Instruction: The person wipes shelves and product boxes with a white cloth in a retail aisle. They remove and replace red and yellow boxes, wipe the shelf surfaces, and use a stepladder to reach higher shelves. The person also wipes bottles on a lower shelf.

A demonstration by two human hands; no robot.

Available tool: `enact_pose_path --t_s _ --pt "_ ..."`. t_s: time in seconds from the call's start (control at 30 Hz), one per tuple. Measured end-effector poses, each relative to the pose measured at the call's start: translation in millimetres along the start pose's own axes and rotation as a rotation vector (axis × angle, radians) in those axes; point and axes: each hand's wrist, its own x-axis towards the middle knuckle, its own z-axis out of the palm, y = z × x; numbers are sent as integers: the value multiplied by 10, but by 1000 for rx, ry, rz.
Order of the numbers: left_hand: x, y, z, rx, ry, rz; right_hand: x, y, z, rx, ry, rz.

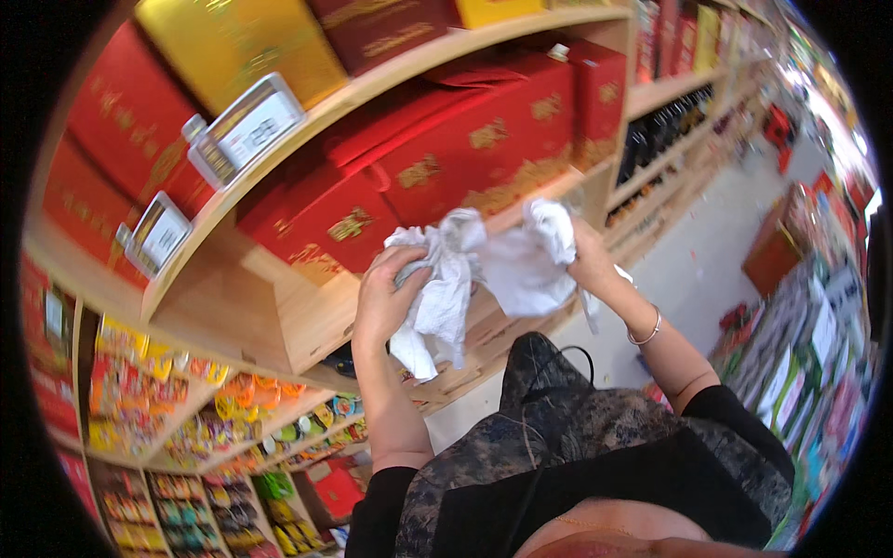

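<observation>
A crumpled white cloth [446, 300] is stretched between my two hands, in front of a wooden shelf. My left hand [391, 286] grips its bunched left part, thumb over the folds. Gathered at the other end, the cloth is held by my right hand [589, 254], whose fingers are partly hidden behind it. The middle of the cloth hangs loose and looks blurred. Behind it stand red gift boxes [453, 164] with gold characters, on the wooden shelf board [324, 314].
Electronic price tags [254, 122] and a small bottle [209, 153] sit along the upper shelf edge [418, 70]. Packaged snacks [139, 380] fill lower racks at left. Dark bottles [656, 139] stand farther right. Stacked goods [809, 356] border the aisle floor [670, 272].
</observation>
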Motion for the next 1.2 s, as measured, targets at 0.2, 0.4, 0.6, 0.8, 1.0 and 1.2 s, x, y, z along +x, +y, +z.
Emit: enact_pose_path --t_s 0.2,0.4,0.6,0.8,1.0,1.2 --pt "-75 -533 757 191 -258 101 -1957 519 -301 -6 -202 600" --pt "601 -112 1257 271 35 440 -3430 566 -763 -236 -187 973" --pt "2030 1180 1568 338 324 856 -3360 513 -706 -294 -180 888" --pt "3582 1073 1852 762 281 442 -3526 466 -582 -272 -174 904" --pt "4091 571 1718 313 111 103 -3822 545 -584 -269 -248 907" --pt "2309 1108 1214 386 478 526 -3654 666 -655 -228 -299 960"
